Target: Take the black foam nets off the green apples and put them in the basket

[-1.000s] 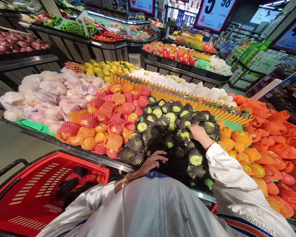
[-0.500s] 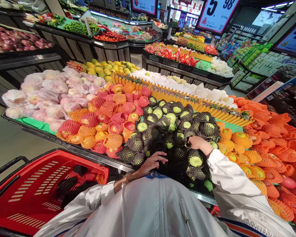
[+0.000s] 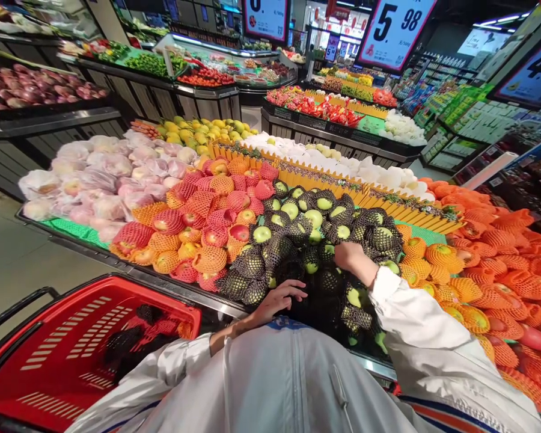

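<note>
Green apples in black foam nets [image 3: 313,218] lie heaped in front of me on the stand. Over the heap's right part, my right hand [image 3: 352,260] is curled down among the netted apples. Its fingertips are hidden, so what it grips cannot be made out. A netted green apple [image 3: 354,297] lies tilted just below that hand. My left hand [image 3: 282,297] hovers or rests at the near edge of the heap, fingers stretched and slightly apart, holding nothing. Whether it touches the apples is unclear.
A red shopping basket [image 3: 85,343] with dark and red netted items stands at my left. Red apples in pink and orange nets [image 3: 207,222] adjoin the heap; orange-netted fruit [image 3: 491,270] lies right. A yellow picket divider [image 3: 315,177] runs behind. Price screens [image 3: 394,33] hang above.
My right hand has shifted slightly left and curled further. The netted apple below it has tipped, showing less green. My left hand has barely moved.
</note>
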`<state>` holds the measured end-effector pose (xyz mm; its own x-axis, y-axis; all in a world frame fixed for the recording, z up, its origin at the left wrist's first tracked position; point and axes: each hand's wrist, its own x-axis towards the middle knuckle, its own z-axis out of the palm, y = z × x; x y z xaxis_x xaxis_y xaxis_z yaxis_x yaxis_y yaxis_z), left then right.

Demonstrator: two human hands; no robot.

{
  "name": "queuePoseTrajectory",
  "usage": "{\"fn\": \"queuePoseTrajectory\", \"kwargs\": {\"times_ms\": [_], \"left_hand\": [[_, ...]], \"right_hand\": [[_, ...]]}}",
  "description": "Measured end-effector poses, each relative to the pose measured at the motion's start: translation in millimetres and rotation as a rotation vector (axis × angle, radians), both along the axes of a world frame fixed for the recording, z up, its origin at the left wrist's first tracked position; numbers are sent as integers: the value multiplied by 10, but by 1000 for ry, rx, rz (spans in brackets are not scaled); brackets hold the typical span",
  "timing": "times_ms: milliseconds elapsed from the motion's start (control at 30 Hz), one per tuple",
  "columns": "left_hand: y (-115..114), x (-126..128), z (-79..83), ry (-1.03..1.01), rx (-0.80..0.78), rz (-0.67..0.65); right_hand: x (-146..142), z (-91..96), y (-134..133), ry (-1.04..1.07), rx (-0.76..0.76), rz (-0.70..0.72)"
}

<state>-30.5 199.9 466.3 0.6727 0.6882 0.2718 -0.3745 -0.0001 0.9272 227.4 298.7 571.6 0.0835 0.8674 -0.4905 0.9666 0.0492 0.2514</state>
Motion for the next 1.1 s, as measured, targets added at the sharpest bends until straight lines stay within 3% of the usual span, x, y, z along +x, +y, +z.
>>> {"fn": "queuePoseTrajectory", "kwargs": {"times_ms": [100,167,300,467,533,633,767,867,933,1000,1100], "left_hand": [[-5,3,5,5,1,1],[-7,0,13,6,2,1],[6,-36,49,8,15,25],[36,-75,94,10,13,94],[44,-72,95,17,10,105],[50,-61,85,17,11,112],[76,-48,144,-5,-62,155],[144,-16,310,-60,-262,187],[206,33,445,-118,-442,126],[254,99,546,-186,-586,7],[254,175,589,-272,-687,-31]], "right_hand": [[-47,203,399,-6,157,98],[-103,221,652,5,252,181],[-197,-5,996,34,296,373],[-182,-228,1195,34,246,536],[-137,-167,1247,33,227,582],[-48,78,1279,27,242,593],[33,536,1115,49,373,544],[-45,820,774,139,447,547],[-189,928,462,333,436,623],[-379,972,123,531,353,785],[-616,997,-354,633,265,996]]}}
